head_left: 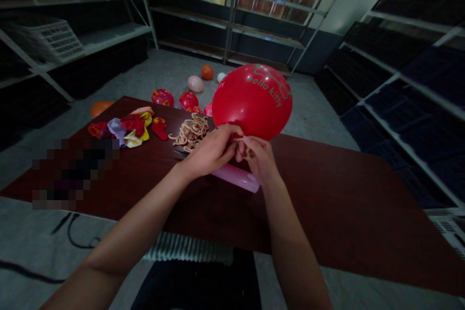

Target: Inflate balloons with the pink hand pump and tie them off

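Note:
An inflated red balloon (pixel 252 100) with pale lettering hovers just above the dark wooden table (pixel 327 193). Both hands meet at its neck. My left hand (pixel 210 150) is closed, fingers pinched round the neck. My right hand (pixel 258 157) is also closed on the neck, and a thin tan rubber band seems to run between the fingers. A pink cylinder, perhaps a pump (pixel 238 178), lies on the table under my hands. A heap of tan rubber bands (pixel 191 131) sits just left of my left hand.
Flat, uninflated balloons in several colours (pixel 127 128) lie at the table's far left. Inflated balloons (pixel 196 83) rest on the floor beyond the table. Metal shelves with crates (pixel 51 38) line the walls. A pixelated patch (pixel 72 169) covers the table's left end.

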Motion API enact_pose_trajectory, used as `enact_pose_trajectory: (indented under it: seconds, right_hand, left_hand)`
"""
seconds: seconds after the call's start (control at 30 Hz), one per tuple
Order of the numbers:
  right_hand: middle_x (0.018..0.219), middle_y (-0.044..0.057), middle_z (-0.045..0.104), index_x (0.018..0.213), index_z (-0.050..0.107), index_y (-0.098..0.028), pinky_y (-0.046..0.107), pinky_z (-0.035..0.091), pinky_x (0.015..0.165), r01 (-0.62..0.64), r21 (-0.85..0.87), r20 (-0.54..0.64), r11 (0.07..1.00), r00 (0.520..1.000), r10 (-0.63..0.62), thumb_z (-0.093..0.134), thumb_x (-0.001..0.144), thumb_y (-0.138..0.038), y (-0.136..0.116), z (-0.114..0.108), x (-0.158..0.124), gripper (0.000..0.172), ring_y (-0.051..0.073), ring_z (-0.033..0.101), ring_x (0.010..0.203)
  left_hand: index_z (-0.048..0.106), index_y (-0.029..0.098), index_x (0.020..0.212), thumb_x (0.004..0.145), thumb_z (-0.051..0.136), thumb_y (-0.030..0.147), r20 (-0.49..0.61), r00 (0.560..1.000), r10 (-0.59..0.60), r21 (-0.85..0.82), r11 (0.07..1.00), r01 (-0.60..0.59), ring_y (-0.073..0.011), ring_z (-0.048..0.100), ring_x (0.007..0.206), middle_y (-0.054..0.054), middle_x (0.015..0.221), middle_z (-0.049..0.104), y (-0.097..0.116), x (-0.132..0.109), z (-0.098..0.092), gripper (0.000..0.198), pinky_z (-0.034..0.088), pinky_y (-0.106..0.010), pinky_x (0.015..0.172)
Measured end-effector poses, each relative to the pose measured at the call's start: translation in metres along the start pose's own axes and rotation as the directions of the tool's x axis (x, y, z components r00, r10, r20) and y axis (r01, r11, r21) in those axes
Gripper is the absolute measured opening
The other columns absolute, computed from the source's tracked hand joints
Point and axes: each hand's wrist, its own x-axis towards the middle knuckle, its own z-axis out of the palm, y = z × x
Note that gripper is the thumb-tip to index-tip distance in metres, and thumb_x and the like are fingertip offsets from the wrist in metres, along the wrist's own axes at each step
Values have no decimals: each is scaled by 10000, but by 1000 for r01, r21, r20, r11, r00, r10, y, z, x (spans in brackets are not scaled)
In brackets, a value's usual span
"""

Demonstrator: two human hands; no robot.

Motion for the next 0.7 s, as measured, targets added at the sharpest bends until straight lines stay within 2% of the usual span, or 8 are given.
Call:
enact_pose_trajectory:
  seconds: [0.17,0.27,0.37,0.43,0.5,0.53,0.6,0.7]
  right_hand:
    - [512,-17,575,569,613,-221,275,380,570,22,-13,26,1000,999,-21,596,925,-481,-1,-2,2,442,109,525,527]
    - [514,-13,566,546,566,-225,278,382,557,-6,-28,18,1000,1000,7,552,945,-568,3,-2,4,526,110,522,524]
    - [561,-20,588,606,593,-223,284,429,585,-15,-62,15,998,1000,16,593,918,-585,8,-3,6,478,110,545,540]
    - [590,-27,608,690,645,-221,288,455,596,9,-83,17,997,1000,-8,639,896,-543,11,-5,7,382,111,556,549]
    - [618,-37,634,826,690,-228,294,482,616,38,-115,20,993,999,-36,684,874,-472,12,-7,8,248,116,577,566]
    - [635,-42,649,910,696,-236,302,500,639,43,-140,25,989,999,-40,696,868,-436,12,-8,8,204,122,593,582]
    - [676,-47,681,1070,671,-259,322,530,692,35,-195,56,980,998,-24,702,865,-387,10,-10,8,243,136,636,622]
    - [754,-31,727,1159,619,-264,339,549,755,30,-278,108,960,994,0,687,873,-363,6,-12,7,310,151,696,708]
  left_hand:
    - [549,148,1081,1055,467,166,75,997,25,93,995,-32,-219,631,929,-104,1001,637,-5,2,-1,88,507,-342,814]
    - [544,163,978,1082,450,232,75,997,-20,68,998,15,-207,630,855,-80,924,639,-7,1,0,156,500,-336,778]
    - [526,181,925,1085,467,303,-14,988,-154,-88,984,152,-179,615,765,-46,831,624,-7,0,3,209,491,-307,724]
    - [522,189,928,1081,472,364,-83,961,-263,-239,942,237,-161,592,703,-31,796,604,-7,0,6,238,483,-282,665]
    - [526,190,934,1071,487,422,-117,933,-339,-393,879,271,-147,567,671,-29,799,594,-7,0,8,272,475,-261,625]
    - [528,190,931,1063,495,448,-113,924,-366,-470,839,275,-140,554,656,-27,800,590,-8,1,9,292,469,-252,608]
    - [536,186,914,1033,541,500,-98,910,-404,-595,756,272,-126,517,621,-19,783,573,-10,3,8,336,443,-234,564]
    - [539,179,894,973,628,543,-51,886,-462,-712,639,292,-102,422,537,20,694,495,-13,6,5,382,356,-210,481]
